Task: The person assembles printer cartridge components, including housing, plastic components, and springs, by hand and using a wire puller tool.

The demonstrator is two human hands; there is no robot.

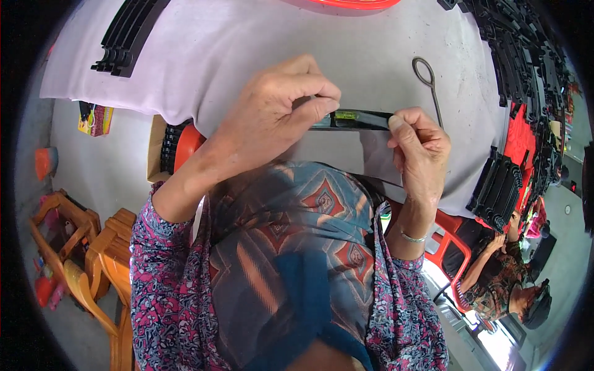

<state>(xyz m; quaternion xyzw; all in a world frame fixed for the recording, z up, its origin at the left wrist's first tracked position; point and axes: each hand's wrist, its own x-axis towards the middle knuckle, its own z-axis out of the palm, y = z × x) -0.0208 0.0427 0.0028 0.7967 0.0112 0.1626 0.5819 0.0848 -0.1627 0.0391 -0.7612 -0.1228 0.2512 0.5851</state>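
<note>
My left hand point(278, 108) and my right hand point(421, 148) hold a long black plastic strip point(362, 119) between them, just above a white cloth-covered table point(235, 49). The left fingers pinch the strip's left end. Thumb and fingers of the right hand pinch its right end. A small yellow-green piece point(345, 115) shows on the strip near its middle. Both forearms wear patterned pink and dark sleeves, and a thin bangle sits on the right wrist.
A metal hook with a loop end point(429, 83) lies on the cloth at the right. Stacks of black strips lie at the upper left point(127, 34), upper right point(520, 49) and right edge point(498, 188). Wooden chairs point(93, 253) stand lower left. Another person point(513, 278) sits lower right.
</note>
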